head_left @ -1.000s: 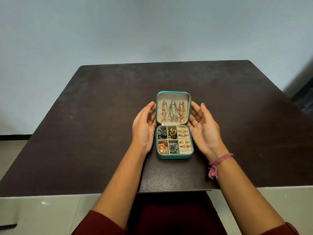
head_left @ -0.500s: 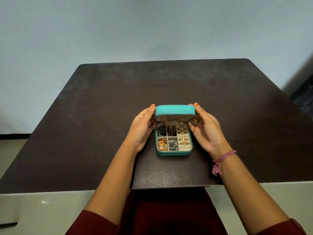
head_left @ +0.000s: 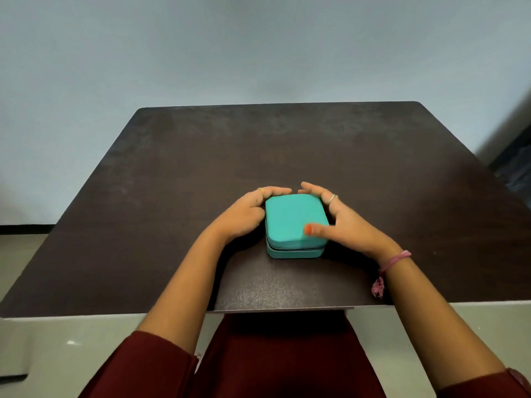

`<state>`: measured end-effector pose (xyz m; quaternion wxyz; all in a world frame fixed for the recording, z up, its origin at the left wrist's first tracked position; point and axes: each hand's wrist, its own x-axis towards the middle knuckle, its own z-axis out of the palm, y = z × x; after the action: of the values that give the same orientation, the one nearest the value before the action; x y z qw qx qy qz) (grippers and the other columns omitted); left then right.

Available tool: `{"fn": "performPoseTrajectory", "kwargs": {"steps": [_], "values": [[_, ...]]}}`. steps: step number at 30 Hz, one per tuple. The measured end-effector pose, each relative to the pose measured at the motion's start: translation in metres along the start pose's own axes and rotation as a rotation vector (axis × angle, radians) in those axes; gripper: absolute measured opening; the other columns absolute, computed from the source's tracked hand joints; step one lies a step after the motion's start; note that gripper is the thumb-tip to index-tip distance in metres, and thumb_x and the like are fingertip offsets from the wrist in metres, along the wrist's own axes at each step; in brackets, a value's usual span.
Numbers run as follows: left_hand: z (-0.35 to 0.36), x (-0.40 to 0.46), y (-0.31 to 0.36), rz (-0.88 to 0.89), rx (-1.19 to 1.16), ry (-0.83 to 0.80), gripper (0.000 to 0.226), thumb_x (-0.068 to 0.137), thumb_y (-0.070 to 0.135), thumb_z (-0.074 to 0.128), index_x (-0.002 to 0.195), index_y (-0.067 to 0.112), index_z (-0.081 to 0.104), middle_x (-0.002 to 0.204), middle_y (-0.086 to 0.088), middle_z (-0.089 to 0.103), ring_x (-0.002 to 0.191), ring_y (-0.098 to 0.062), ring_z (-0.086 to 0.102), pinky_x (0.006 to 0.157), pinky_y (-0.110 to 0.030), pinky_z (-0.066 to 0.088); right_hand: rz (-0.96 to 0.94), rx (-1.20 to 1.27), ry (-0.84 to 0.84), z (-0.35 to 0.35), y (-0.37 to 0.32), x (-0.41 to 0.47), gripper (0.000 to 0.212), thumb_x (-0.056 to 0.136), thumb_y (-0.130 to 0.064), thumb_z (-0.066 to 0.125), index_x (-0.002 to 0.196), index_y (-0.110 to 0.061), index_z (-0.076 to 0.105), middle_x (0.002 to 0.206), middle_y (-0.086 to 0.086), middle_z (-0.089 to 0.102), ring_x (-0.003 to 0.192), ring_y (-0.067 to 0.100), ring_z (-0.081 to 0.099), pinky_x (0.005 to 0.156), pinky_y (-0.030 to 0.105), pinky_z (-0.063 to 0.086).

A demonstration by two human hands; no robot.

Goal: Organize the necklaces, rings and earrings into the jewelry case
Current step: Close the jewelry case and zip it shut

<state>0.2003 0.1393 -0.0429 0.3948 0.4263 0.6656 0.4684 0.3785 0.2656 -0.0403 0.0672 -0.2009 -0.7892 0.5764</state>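
Note:
The teal jewelry case (head_left: pixel 290 222) lies on the dark table with its lid down on the base; a thin seam shows along the front. The necklaces, rings and earrings are hidden inside. My left hand (head_left: pixel 247 215) lies against the case's left side, its fingers curled round the far left corner. My right hand (head_left: pixel 342 219) holds the right side, fingers curled round the far right corner and the thumb resting on the lid.
The dark brown table (head_left: pixel 201 168) stands against a pale wall. Its front edge runs just behind my forearms. A dark object (head_left: pixel 517 165) shows at the right beyond the table.
The lid, open and upright a second ago, has swung down onto the base. Both hands followed it down and now wrap the case's sides.

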Motion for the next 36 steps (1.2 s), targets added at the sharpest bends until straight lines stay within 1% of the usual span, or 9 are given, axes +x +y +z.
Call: {"fn": "performPoseTrajectory", "kwargs": {"steps": [3, 5, 10, 13, 17, 22, 27, 33, 36], "values": [[-0.009, 0.006, 0.008, 0.035, 0.360, -0.095, 0.063, 0.086, -0.012, 0.032, 0.130, 0.029, 0.052, 0.127, 0.013, 0.054, 0.117, -0.003, 0.050, 0.102, -0.020, 0.041, 0.019, -0.176, -0.104, -0.002, -0.002, -0.001, 0.110, 0.063, -0.041, 0.085, 0.146, -0.044, 0.014, 0.137, -0.025, 0.028, 0.120, -0.011, 0.035, 0.089, 0.002, 0.036], [-0.013, 0.010, 0.015, 0.078, 0.564, -0.140, 0.058, 0.089, -0.010, 0.033, 0.132, 0.024, 0.052, 0.121, 0.017, 0.051, 0.111, 0.002, 0.046, 0.091, -0.003, 0.034, -0.003, -0.209, -0.098, -0.001, 0.000, -0.002, 0.114, 0.059, -0.038, 0.087, 0.147, -0.042, 0.013, 0.136, -0.024, 0.027, 0.121, -0.012, 0.032, 0.091, 0.002, 0.033], [-0.026, 0.018, 0.011, 0.239, 0.837, -0.129, 0.045, 0.092, -0.006, 0.042, 0.126, 0.018, 0.061, 0.112, 0.001, 0.054, 0.107, -0.016, 0.053, 0.093, -0.023, 0.038, -0.014, -0.186, -0.056, 0.001, 0.001, -0.003, 0.108, 0.059, -0.033, 0.088, 0.144, -0.041, 0.022, 0.131, -0.028, 0.031, 0.117, -0.015, 0.036, 0.086, -0.003, 0.034], [-0.027, 0.017, 0.012, 0.286, 0.923, -0.063, 0.039, 0.091, -0.002, 0.049, 0.122, 0.018, 0.064, 0.111, -0.001, 0.055, 0.101, -0.015, 0.054, 0.090, -0.023, 0.041, -0.011, -0.179, -0.050, 0.002, 0.000, -0.004, 0.107, 0.059, -0.032, 0.088, 0.143, -0.041, 0.023, 0.130, -0.028, 0.032, 0.118, -0.014, 0.036, 0.087, -0.004, 0.034], [-0.024, -0.001, 0.001, 0.271, 0.863, 0.082, 0.032, 0.089, -0.001, 0.053, 0.116, 0.016, 0.058, 0.114, 0.003, 0.057, 0.101, -0.011, 0.055, 0.089, -0.021, 0.044, -0.001, -0.175, -0.038, 0.002, -0.002, -0.006, 0.106, 0.059, -0.030, 0.088, 0.142, -0.041, 0.024, 0.127, -0.030, 0.033, 0.117, -0.011, 0.038, 0.085, -0.004, 0.035], [-0.024, -0.038, -0.009, 0.270, 0.692, 0.146, 0.028, 0.090, -0.007, 0.050, 0.112, 0.009, 0.055, 0.102, 0.009, 0.058, 0.084, 0.007, 0.054, 0.077, 0.001, 0.040, 0.000, -0.173, -0.026, 0.004, -0.003, -0.007, 0.107, 0.056, -0.032, 0.088, 0.142, -0.039, 0.025, 0.128, -0.028, 0.034, 0.116, -0.012, 0.037, 0.087, -0.003, 0.035], [-0.021, -0.068, -0.003, 0.255, 0.640, 0.012, 0.022, 0.088, 0.011, 0.064, 0.102, 0.022, 0.052, 0.091, 0.017, 0.064, 0.090, 0.006, 0.060, 0.081, -0.009, 0.047, 0.005, -0.167, -0.009, 0.007, -0.005, -0.008, 0.108, 0.052, -0.038, 0.086, 0.140, -0.041, 0.024, 0.132, -0.020, 0.034, 0.117, -0.007, 0.038, 0.089, 0.004, 0.038], [-0.008, -0.081, 0.007, 0.259, 0.634, -0.050, 0.023, 0.082, 0.012, 0.069, 0.087, 0.028, 0.053, 0.086, 0.014, 0.067, 0.084, -0.001, 0.064, 0.081, -0.020, 0.051, -0.003, -0.209, 0.010, 0.008, -0.003, -0.009, 0.109, 0.057, -0.032, 0.088, 0.142, -0.039, 0.022, 0.135, -0.017, 0.031, 0.119, -0.002, 0.036, 0.091, 0.003, 0.034], [0.003, -0.079, 0.010, 0.302, 0.730, -0.113, 0.013, 0.083, 0.016, 0.068, 0.087, 0.025, 0.059, 0.089, 0.013, 0.067, 0.085, -0.002, 0.063, 0.082, -0.023, 0.051, -0.015, -0.215, 0.024, 0.009, -0.004, -0.011, 0.110, 0.057, -0.032, 0.089, 0.144, -0.037, 0.022, 0.137, -0.015, 0.030, 0.123, 0.000, 0.035, 0.098, 0.010, 0.035]]}}
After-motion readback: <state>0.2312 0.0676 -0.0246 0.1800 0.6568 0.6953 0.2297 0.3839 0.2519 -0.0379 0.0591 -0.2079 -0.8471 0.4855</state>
